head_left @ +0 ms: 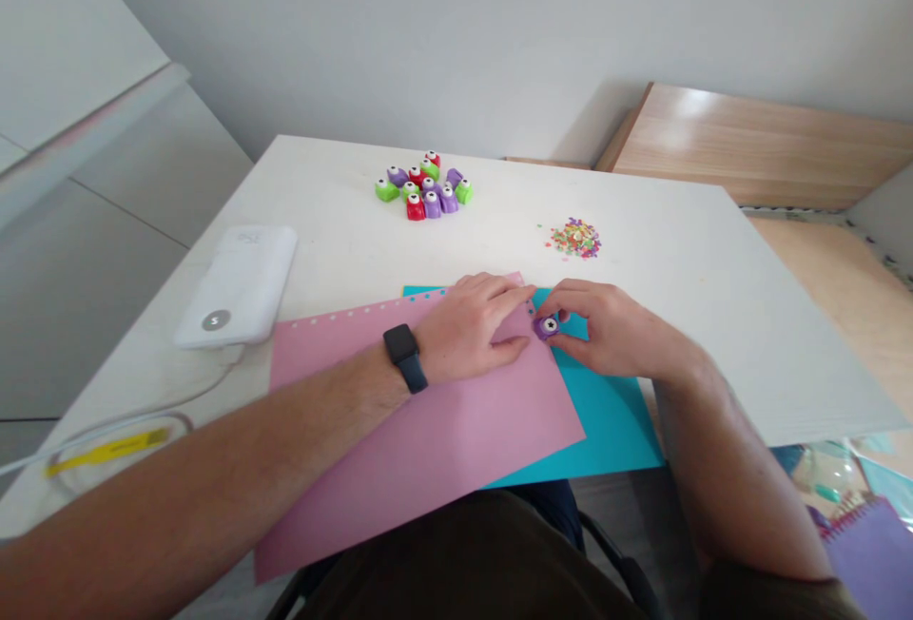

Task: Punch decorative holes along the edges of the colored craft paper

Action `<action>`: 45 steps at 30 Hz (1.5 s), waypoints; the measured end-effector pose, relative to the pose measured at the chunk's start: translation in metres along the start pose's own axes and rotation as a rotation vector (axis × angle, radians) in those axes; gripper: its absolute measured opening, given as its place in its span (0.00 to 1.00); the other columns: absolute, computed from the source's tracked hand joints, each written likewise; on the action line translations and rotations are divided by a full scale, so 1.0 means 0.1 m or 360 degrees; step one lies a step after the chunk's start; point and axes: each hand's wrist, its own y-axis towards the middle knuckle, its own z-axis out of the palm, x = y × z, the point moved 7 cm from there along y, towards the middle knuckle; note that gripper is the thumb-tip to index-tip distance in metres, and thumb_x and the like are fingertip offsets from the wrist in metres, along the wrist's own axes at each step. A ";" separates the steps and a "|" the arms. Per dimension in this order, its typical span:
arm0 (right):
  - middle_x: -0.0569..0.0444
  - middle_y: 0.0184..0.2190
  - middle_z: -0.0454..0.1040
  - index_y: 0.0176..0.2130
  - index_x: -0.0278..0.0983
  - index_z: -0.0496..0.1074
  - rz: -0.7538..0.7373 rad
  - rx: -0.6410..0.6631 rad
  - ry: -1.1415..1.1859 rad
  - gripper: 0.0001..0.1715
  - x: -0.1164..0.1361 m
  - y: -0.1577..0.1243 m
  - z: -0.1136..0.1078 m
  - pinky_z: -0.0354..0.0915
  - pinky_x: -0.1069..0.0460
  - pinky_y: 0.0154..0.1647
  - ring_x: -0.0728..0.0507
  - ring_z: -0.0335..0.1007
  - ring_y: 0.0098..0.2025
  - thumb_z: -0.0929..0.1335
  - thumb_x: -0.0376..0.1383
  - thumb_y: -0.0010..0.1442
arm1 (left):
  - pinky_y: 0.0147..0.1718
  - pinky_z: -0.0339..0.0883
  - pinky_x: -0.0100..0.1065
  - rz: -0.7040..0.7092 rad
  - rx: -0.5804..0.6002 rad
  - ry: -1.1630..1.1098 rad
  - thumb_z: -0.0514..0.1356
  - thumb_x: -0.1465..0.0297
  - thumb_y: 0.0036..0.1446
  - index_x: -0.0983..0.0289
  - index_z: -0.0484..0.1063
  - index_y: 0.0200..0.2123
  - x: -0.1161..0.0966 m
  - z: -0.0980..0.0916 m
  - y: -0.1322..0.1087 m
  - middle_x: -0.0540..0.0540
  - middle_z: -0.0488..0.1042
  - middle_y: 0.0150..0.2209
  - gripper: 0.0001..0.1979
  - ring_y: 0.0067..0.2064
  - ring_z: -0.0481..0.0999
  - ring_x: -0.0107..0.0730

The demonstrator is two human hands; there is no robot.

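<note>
A pink sheet of paper (428,439) lies partly over a blue sheet (606,420) on the table. Small punched holes run along the pink sheet's far edge and round its far right corner. My left hand (475,325) rests flat on the pink sheet near that corner, fingers spread. In my right hand (606,325) is a small purple craft punch (547,327) with a star on its white button, gripped between thumb and fingers. The punch sits at the pink sheet's right edge, over the blue sheet. Its slot is hidden.
Several red, green and purple craft punches (430,203) stand grouped at the back of the white table (663,249). A pile of colourful paper bits (576,239) lies to their right. On the left is a white power bank (239,287) with a cable (206,390).
</note>
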 end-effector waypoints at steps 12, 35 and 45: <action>0.52 0.39 0.79 0.45 0.39 0.76 -0.0014 0.0021 0.0149 0.12 -0.01 -0.02 0.04 0.70 0.49 0.44 0.45 0.75 0.40 0.72 0.30 0.59 | 0.60 0.66 0.51 0.0016 0.0029 -0.0009 0.64 0.64 0.61 0.64 0.70 0.60 -0.01 0.01 0.00 0.63 0.75 0.56 0.25 0.59 0.73 0.50; 0.50 0.37 0.77 0.40 0.38 0.78 -0.0180 -0.0146 0.0185 0.06 0.09 -0.05 -0.12 0.68 0.48 0.42 0.43 0.74 0.38 0.72 0.31 0.60 | 0.55 0.67 0.47 0.0175 0.0054 -0.0038 0.62 0.62 0.65 0.63 0.75 0.54 -0.11 -0.01 0.00 0.60 0.78 0.52 0.17 0.54 0.75 0.44; 0.50 0.32 0.77 0.35 0.38 0.81 -0.0293 -0.0156 0.0191 0.08 0.11 -0.05 -0.11 0.65 0.50 0.35 0.45 0.72 0.33 0.70 0.31 0.63 | 0.53 0.68 0.46 0.0250 0.0065 -0.0049 0.60 0.62 0.68 0.60 0.77 0.54 -0.15 -0.01 0.00 0.59 0.78 0.49 0.16 0.51 0.76 0.42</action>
